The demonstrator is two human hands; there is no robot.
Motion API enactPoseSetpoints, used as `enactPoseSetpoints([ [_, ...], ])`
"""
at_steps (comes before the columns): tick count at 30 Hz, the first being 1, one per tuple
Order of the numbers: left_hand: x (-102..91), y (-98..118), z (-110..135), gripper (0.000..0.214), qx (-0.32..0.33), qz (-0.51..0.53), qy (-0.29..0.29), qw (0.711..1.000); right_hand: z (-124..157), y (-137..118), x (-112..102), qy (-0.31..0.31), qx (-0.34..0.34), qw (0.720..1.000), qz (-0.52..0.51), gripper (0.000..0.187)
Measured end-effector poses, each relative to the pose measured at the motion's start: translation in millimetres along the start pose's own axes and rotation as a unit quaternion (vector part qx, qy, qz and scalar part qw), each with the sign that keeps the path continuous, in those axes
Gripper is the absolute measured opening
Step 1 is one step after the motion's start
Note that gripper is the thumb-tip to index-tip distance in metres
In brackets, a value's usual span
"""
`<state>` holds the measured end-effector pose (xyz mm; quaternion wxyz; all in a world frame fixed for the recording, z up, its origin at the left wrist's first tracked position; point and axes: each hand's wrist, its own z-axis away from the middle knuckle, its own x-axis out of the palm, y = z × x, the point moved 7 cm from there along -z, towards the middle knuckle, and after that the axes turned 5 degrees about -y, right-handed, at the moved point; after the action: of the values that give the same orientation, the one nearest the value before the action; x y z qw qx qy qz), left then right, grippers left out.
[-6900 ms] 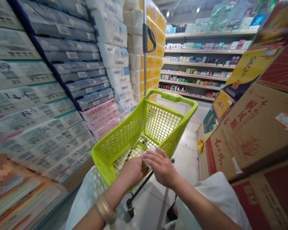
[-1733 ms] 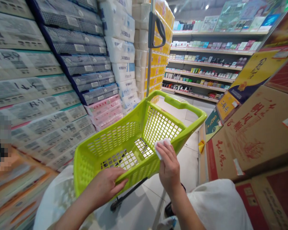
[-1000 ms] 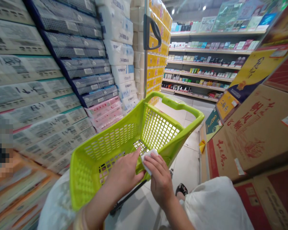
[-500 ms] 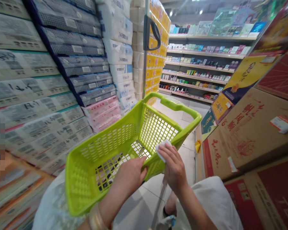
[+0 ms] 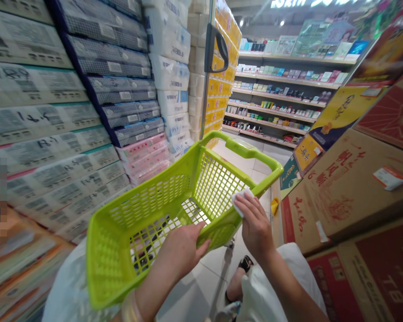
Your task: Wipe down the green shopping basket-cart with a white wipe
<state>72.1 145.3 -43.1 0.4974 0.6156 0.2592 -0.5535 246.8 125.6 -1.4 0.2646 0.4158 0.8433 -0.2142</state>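
A: Which step is judged to be in hand?
B: Wiping of the near rim, by inference. The white cloth [image 5: 239, 203] is pressed on that rim of the green basket [image 5: 154, 191], toward its far right end, by the right hand [image 5: 256, 221].
A: State of each grip?
B: The right grip is clamped on the cloth, against the rim; its thumb is hidden. By the left hand [image 5: 181, 248], the same rim is clasped between fingers and thumb, nearer and farther left.
A: What is called for next?
B: Presumably, even pressure along the rim, with the basket steadied at the left.
A: Counts?
B: Cloth, one. Basket, one. Hands, two. Bracelet [image 5: 130, 307], one, worn at the left wrist. Grey handle [image 5: 208, 49], one, noted beyond the basket. White packs [image 5: 170, 74] are stacked at far left, partly cut off; no sure count is obtained.
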Motion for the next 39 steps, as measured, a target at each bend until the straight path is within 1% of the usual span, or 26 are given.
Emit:
enactPoseSetpoints([
  [3,-0.5,0.6,0.2,0.039,0.009,0.013,-0.003,1.0,3.9,-23.8,12.2,-0.081,-0.078,0.993,-0.023,0.041],
  [4,-0.7,0.8,0.5,0.039,0.012,0.017,-0.004,1.0,5.3,-29.0,14.7,-0.105,-0.101,0.989,-0.026,0.04],
  [5,-0.9,0.8,0.9,0.039,0.015,0.018,-0.004,1.0,5.5,-29.6,14.7,-0.115,-0.11,0.987,-0.024,0.04],
  [7,-0.9,0.0,2.1,0.039,0.017,0.016,-0.004,1.0,2.1,-18.1,7.4,-0.094,-0.092,0.991,-0.003,0.041],
  [9,-0.4,-1.5,3.4,0.038,0.014,0.012,-0.003,1.0,-2.4,-0.9,-3.7,-0.045,-0.045,0.998,0.025,0.044],
  [10,-0.1,-2.0,4.0,0.038,0.015,0.01,-0.002,1.0,-3.6,4.3,-7.8,-0.024,-0.025,0.999,0.033,0.045],
  [11,0.0,-2.4,4.4,0.037,0.015,0.01,-0.001,1.0,-3.7,4.9,-8.9,-0.016,-0.017,0.999,0.035,0.045],
  [12,0.0,-2.6,4.8,0.036,0.016,0.012,0.0,1.0,-2.9,0.9,-7.0,-0.024,-0.023,0.999,0.03,0.045],
  [13,-0.2,-2.7,5.2,0.036,0.016,0.014,0.0,1.0,-1.3,-7.1,-2.7,-0.045,-0.044,0.998,0.02,0.044],
  [15,-0.8,-3.0,6.0,0.037,0.016,0.02,0.0,1.0,3.9,-25.6,7.3,-0.102,-0.099,0.99,-0.006,0.042],
  [16,-1.3,-3.3,6.5,0.038,0.015,0.021,0.0,1.0,6.2,-31.1,10.2,-0.125,-0.119,0.985,-0.013,0.042],
  [17,-1.8,-3.4,7.1,0.038,0.015,0.021,-0.001,1.0,7.1,-32.0,10.3,-0.135,-0.128,0.982,-0.013,0.042],
  [19,-2.4,-3.7,8.4,0.037,0.013,0.018,-0.004,1.0,4.0,-19.8,3.5,-0.119,-0.108,0.987,0.003,0.043],
  [21,-2.8,-4.5,9.4,0.036,0.008,0.013,-0.006,1.0,-1.6,-0.3,-8.2,-0.07,-0.058,0.995,0.029,0.045],
  [23,-2.9,-5.2,9.5,0.035,0.005,0.012,-0.005,1.0,-4.4,9.3,-14.9,-0.033,-0.019,0.998,0.044,0.045],
  [24,-3.0,-5.4,9.3,0.036,0.005,0.013,-0.003,1.0,-4.2,6.5,-13.5,-0.035,-0.019,0.998,0.044,0.045],
  [25,-3.0,-5.5,9.0,0.036,0.007,0.015,-0.002,1.0,-3.1,-1.3,-9.3,-0.051,-0.035,0.997,0.036,0.044],
  [28,-2.8,-5.4,8.8,0.039,0.014,0.02,-0.002,1.0,4.9,-33.3,7.9,-0.135,-0.126,0.983,-0.006,0.042],
  [29,-2.7,-5.4,9.1,0.039,0.015,0.021,-0.004,1.0,6.9,-38.2,10.1,-0.151,-0.143,0.978,-0.013,0.041],
  [30,-2.7,-5.5,9.7,0.039,0.016,0.02,-0.005,1.0,7.2,-37.5,9.6,-0.154,-0.145,0.977,-0.011,0.041],
  [31,-2.8,-5.6,10.4,0.039,0.015,0.018,-0.006,1.0,5.8,-31.7,6.6,-0.145,-0.131,0.981,-0.003,0.041],
  [34,-3.4,-6.5,11.8,0.039,0.006,0.01,-0.007,1.0,-1.6,-3.4,-9.0,-0.072,-0.05,0.995,0.04,0.045],
  [35,-3.5,-6.6,11.9,0.039,0.005,0.008,-0.006,1.0,-2.9,1.9,-12.5,-0.051,-0.029,0.997,0.05,0.046],
  [36,-3.5,-6.6,11.9,0.039,0.006,0.007,-0.005,1.0,-3.4,2.3,-13.1,-0.043,-0.021,0.997,0.054,0.046],
  [37,-3.5,-6.7,11.7,0.039,0.007,0.007,-0.005,1.0,-3.3,-2.4,-10.5,-0.05,-0.03,0.997,0.05,0.045],
  [39,-3.4,-7.4,11.6,0.039,0.006,0.004,-0.003,1.0,-0.8,-20.7,0.1,-0.099,-0.081,0.991,0.029,0.043],
])
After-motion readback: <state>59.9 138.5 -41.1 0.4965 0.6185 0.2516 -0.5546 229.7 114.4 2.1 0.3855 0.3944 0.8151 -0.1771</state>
